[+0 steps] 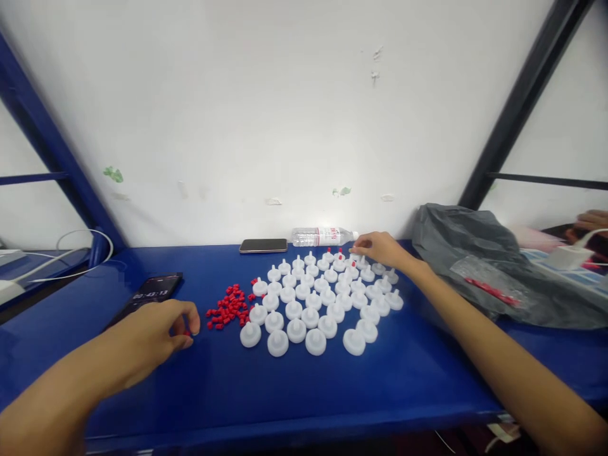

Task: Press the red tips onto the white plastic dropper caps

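Note:
Many white round pieces with a narrow spout (316,342) stand in a broad group on the blue table. A few at the back carry a small red cap (353,265) on the spout. To their left lies a loose pile of red caps (231,306). My left hand (166,326) hovers left of that pile, thumb and forefinger pinched with a bit of red showing between them. At the back right of the group, my right hand (377,247) has its fingertips together over a white piece; what they grip is hidden.
Behind the pieces lie a plastic bottle (320,237) and a dark phone (263,246). Another phone showing a timer (154,288) is beside my left hand. A grey bag (441,253) with a clear packet of red caps (494,288) lies right. Another person's hand (591,221) shows far right.

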A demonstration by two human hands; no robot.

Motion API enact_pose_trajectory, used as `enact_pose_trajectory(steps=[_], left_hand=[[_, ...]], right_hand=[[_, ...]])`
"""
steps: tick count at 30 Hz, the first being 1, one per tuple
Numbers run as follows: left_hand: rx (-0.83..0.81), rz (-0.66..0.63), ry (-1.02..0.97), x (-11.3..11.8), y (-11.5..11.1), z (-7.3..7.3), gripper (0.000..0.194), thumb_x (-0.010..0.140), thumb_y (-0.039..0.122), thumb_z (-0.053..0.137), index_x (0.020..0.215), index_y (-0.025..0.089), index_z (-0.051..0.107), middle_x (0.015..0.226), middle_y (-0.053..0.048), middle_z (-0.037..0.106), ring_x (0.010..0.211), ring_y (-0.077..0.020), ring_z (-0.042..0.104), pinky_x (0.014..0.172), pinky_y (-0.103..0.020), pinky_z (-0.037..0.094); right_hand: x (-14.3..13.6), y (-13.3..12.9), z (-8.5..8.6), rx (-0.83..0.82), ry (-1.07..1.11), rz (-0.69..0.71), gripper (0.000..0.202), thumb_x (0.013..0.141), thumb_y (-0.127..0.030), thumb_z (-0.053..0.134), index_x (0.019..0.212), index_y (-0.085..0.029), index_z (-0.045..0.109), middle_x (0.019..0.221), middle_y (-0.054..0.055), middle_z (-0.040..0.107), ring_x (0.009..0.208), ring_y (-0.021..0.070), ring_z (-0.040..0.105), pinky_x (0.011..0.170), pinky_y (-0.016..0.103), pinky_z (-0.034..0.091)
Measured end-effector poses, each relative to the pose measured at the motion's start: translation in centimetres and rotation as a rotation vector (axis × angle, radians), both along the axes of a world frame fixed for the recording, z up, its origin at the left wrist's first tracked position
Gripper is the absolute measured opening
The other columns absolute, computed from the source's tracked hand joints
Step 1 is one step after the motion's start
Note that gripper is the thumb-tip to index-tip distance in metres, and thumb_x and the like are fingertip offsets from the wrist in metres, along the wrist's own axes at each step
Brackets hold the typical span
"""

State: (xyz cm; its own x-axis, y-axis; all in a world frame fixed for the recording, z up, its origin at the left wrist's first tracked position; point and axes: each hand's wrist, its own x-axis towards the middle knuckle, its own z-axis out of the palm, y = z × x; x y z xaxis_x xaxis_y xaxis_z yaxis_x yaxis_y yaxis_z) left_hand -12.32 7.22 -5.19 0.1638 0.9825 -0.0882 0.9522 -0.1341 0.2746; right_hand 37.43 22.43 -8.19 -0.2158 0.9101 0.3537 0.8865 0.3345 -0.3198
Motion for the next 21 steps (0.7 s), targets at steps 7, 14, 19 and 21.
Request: enact_pose_trajectory(steps=[7, 14, 19, 21], left_hand=[[0.011, 0.040, -0.010, 0.4, 0.6, -1.0, 0.018, 0.078, 0.033, 0.060, 0.088, 0.025, 0.072, 0.080, -0.004, 0.075, 0.071, -0.0248, 0.068, 0.062, -0.032, 0.044], [0.029, -0.018, -0.002, 1.2, 1.1, -0.5, 0.019, 0.084, 0.031, 0.054, 0.097, 0.028, 0.068, 0.088, -0.002, 0.076, 0.073, -0.0242, 0.067, 0.062, -0.032, 0.043], [0.029, 0.015, -0.034, 1.6, 1.0, -0.5, 0.026, 0.075, 0.023, 0.055, 0.097, 0.027, 0.070, 0.088, -0.004, 0.077, 0.074, -0.0248, 0.069, 0.063, -0.032, 0.046], [0.035, 0.018, -0.042, 1.5, 1.1, -0.5, 0.030, 0.071, 0.021, 0.054, 0.096, 0.027, 0.071, 0.086, -0.004, 0.077, 0.070, -0.0243, 0.069, 0.061, -0.031, 0.045]], right_hand=[[0.0, -0.2, -0.3, 0.014, 0.019, 0.015, 0.026, 0.091, -0.047, 0.068, 0.089, -0.025, 0.082, 0.091, 0.003, 0.084, 0.090, 0.0249, 0.077, 0.077, 0.031, 0.053], [-0.8, -0.2, -0.5, 0.043, 0.001, 0.065, 0.033, 0.098, -0.044, 0.057, 0.097, -0.024, 0.082, 0.100, 0.005, 0.084, 0.093, 0.0271, 0.076, 0.083, 0.035, 0.053], [-1.7, -1.0, 0.2, 0.074, 0.000, 0.141, 0.032, 0.100, -0.043, 0.054, 0.105, -0.024, 0.080, 0.110, 0.006, 0.082, 0.102, 0.0274, 0.075, 0.091, 0.038, 0.054], [-2.2, -1.7, 0.7, 0.080, -0.002, 0.181, 0.026, 0.097, -0.040, 0.059, 0.106, -0.026, 0.080, 0.114, 0.005, 0.081, 0.106, 0.0271, 0.074, 0.095, 0.039, 0.054]])
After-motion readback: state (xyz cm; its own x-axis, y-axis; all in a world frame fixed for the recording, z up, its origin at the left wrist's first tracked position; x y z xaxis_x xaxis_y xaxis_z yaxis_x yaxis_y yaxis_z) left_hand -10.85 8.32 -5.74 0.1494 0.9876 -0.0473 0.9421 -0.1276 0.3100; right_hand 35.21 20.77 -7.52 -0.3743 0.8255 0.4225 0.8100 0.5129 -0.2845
